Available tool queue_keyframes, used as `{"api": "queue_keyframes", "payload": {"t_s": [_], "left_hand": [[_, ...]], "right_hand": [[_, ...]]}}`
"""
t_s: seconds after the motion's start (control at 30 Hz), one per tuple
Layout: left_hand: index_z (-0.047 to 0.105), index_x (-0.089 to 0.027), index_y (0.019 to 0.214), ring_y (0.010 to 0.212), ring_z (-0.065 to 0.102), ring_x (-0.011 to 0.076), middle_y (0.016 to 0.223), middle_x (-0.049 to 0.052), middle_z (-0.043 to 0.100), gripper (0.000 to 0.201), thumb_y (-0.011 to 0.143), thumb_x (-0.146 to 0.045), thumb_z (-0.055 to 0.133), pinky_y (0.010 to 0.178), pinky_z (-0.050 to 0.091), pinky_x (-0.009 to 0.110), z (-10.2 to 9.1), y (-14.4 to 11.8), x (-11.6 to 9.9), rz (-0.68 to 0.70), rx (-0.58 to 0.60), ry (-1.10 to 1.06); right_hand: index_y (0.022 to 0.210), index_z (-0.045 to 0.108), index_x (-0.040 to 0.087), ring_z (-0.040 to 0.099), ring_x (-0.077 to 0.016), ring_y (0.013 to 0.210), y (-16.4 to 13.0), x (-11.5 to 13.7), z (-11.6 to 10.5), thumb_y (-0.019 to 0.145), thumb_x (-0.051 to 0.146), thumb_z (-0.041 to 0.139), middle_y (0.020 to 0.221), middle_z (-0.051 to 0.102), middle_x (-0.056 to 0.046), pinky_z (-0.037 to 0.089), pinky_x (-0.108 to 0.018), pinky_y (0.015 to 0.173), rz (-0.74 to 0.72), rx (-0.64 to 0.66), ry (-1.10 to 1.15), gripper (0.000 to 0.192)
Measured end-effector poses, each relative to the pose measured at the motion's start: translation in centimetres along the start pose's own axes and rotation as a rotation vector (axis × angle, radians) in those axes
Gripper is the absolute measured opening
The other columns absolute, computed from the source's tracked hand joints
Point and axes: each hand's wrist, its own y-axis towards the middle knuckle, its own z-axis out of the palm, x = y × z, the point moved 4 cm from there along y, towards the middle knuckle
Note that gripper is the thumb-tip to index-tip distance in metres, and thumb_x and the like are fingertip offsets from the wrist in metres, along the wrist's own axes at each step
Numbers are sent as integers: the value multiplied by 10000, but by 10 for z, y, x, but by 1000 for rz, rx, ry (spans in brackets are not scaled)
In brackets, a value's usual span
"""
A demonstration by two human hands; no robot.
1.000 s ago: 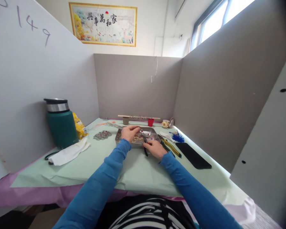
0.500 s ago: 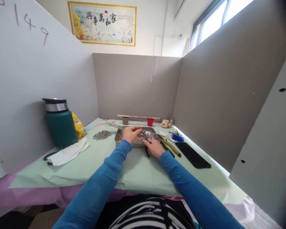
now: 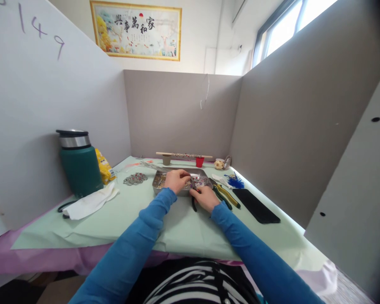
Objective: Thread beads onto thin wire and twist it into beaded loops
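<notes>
My right hand (image 3: 205,197) is closed around a pair of small pliers (image 3: 194,205) with dark handles. Their jaws point up and left, over a metal tray (image 3: 156,192) of small beads. Close to the plier tips, my left hand (image 3: 176,180) has its fingers pinched together above the tray; whatever sits between them is too small to make out. To the right of the tray lie larger pliers with yellow-green handles (image 3: 230,197).
Left of the tray is a coil of beaded wire (image 3: 135,179). A green flask (image 3: 80,169), a yellow packet (image 3: 104,166) and a white cloth (image 3: 91,202) stand further left. A beaded stick (image 3: 183,155) rests across a red cup (image 3: 199,161) and a grey-brown cup (image 3: 166,160). At right lies a black phone (image 3: 256,206).
My left hand has shifted slightly right and down, with its fingers closer to the plier tips. My right hand has barely moved, turning the pliers a little.
</notes>
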Motion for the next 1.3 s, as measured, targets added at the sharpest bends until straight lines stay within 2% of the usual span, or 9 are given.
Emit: {"api": "queue_keyframes", "payload": {"t_s": [0.17, 0.33, 0.43, 0.53, 0.67, 0.87, 0.97, 1.13, 1.3], "left_hand": [[690, -185, 745, 725, 636, 166, 731, 28, 694, 105, 672, -214, 621, 737, 498, 286, -2, -1, -2, 39, 12, 52], [635, -152, 831, 772, 636, 155, 818, 52, 680, 155, 683, -194, 618, 763, 504, 293, 1, 1, -3, 101, 22, -148], [585, -137, 930, 809, 635, 154, 868, 73, 663, 268, 667, -152, 633, 777, 508, 303, 1, 1, -6, 93, 24, -299], [547, -128, 1007, 814, 635, 160, 932, 98, 650, 343, 682, -180, 644, 708, 530, 299, 4, -1, -5, -37, 131, -455], [600, -125, 939, 779, 632, 172, 938, 104, 656, 312, 706, -326, 652, 588, 536, 264, 17, -9, -4, -205, 352, -528], [582, -186, 1077, 601, 635, 164, 732, 50, 669, 393, 765, -423, 569, 522, 522, 276, 31, -22, -12, -246, 557, -574], [546, -184, 1141, 511, 609, 155, 634, 25, 640, 445, 783, -448, 538, 514, 520, 302, 33, -25, -15, -250, 596, -553], [582, -161, 1071, 521, 610, 145, 719, 46, 650, 463, 698, -429, 647, 529, 518, 299, 30, -24, -19, -213, 632, -602], [560, -137, 1069, 564, 625, 156, 714, 37, 637, 552, 583, -303, 761, 546, 521, 291, 29, -24, -20, -184, 726, -615]], "right_hand": [[509, 583, 171, 492, -143, 542, -4, 4, -2, 766, 314, 535, 483, 558, -18, 303, -249, 538, -48, -55, -67, 298], [531, 565, 172, 474, -136, 542, -4, 10, -8, 798, 314, 480, 499, 548, -13, 296, -246, 543, -121, -127, -72, 314], [550, 570, 172, 473, -137, 544, -4, 10, -10, 800, 341, 468, 512, 548, -9, 294, -241, 530, -139, -162, -37, 319], [551, 568, 173, 478, -138, 544, -4, 9, -12, 795, 374, 469, 502, 534, -1, 311, -238, 538, -141, -189, 37, 332], [517, 503, 181, 455, -128, 514, -4, 10, -16, 793, 440, 457, 477, 500, 10, 321, -237, 528, -169, -191, 133, 381], [549, 437, 195, 383, -96, 438, 6, -1, -12, 772, 470, 470, 426, 409, 49, 301, -219, 451, -106, -124, 359, 355], [566, 454, 191, 333, -76, 403, 9, -6, -11, 744, 476, 514, 408, 365, 67, 258, -210, 410, -63, -89, 427, 341], [652, 526, 179, 251, -52, 342, 5, -4, -14, 712, 489, 562, 373, 299, 95, 173, -202, 350, 32, -11, 540, 318], [662, 513, 181, 200, -35, 310, 1, -3, -20, 698, 498, 620, 361, 274, 105, 113, -193, 305, 92, 211, 700, 336]]}}
